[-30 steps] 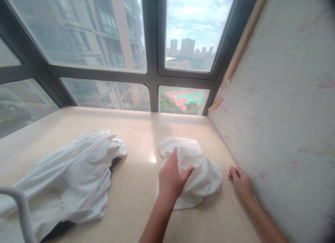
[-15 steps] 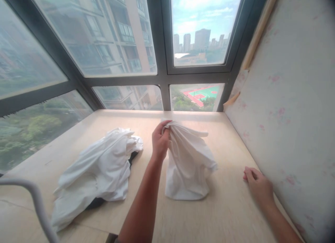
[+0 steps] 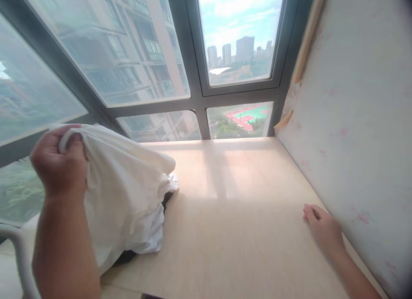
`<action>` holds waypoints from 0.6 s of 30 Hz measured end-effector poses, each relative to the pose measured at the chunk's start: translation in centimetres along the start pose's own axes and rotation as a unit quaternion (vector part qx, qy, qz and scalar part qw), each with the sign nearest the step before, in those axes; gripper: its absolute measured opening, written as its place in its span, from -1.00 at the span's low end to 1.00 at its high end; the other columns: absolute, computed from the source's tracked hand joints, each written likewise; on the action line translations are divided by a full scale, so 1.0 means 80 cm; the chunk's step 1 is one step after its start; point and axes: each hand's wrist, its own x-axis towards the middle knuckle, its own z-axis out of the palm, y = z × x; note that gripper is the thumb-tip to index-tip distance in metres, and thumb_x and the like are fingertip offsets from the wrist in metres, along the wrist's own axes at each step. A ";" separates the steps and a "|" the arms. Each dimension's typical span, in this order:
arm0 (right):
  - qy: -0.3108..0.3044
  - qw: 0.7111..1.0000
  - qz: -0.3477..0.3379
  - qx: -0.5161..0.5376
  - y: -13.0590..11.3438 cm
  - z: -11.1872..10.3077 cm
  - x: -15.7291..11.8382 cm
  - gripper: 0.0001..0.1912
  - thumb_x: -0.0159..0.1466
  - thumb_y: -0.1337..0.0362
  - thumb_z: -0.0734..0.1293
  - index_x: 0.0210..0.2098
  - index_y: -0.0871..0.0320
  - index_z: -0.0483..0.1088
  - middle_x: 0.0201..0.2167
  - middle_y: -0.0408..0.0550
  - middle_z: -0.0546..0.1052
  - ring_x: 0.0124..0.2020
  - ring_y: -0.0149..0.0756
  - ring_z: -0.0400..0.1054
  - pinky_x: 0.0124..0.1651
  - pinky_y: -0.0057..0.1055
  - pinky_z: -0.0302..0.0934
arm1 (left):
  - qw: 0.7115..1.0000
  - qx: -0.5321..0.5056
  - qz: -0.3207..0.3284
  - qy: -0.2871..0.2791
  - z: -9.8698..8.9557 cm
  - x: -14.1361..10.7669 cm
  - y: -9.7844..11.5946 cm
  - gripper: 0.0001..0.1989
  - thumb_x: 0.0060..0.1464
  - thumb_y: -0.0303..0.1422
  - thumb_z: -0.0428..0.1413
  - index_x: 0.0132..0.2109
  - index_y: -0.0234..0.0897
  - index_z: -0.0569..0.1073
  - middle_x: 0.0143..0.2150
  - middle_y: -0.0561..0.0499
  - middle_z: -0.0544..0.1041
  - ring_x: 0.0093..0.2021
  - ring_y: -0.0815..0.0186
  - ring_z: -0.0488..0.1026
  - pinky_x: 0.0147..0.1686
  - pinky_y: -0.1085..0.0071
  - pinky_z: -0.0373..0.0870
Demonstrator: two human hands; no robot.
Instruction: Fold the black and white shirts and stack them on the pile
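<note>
My left hand (image 3: 62, 159) is closed on a gathered edge of a white cloth (image 3: 112, 166), perhaps a garment, held up at the left. The cloth hangs down to the right of my fingers, in front of a second heap of white fabric (image 3: 151, 234) lying on the wooden surface. Something black (image 3: 125, 258) peeks out from under that heap, and most of the heap is hidden behind the held cloth. Over on the right, my right hand (image 3: 325, 230) rests near the wall, fingers loosely curled in, with nothing visible in them.
A pale wooden surface (image 3: 238, 230) spreads below dark-framed windows (image 3: 199, 104). Along the right runs a wall with floral wallpaper (image 3: 357, 161), torn near the window corner. A curved grey-white tube (image 3: 21, 256) stands at the lower left.
My left hand has carried the white cloth from the middle of the surface leftward, over the other heap. The right hand has stayed nearly in place. The view has shifted slightly.
</note>
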 end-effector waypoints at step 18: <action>0.004 0.999 -0.012 -0.039 0.000 0.000 -0.001 -0.55 0.27 -0.11 0.14 -0.49 0.08 0.35 -0.55 -0.11 0.50 -0.48 -0.23 0.36 -0.37 -0.37 0.10 | 0.909 0.328 -0.088 -0.239 0.135 -0.158 -0.168 -0.55 0.25 -0.19 -0.16 0.07 -0.37 0.43 -0.19 -0.26 0.56 -0.18 0.04 0.52 -0.25 0.28 0.36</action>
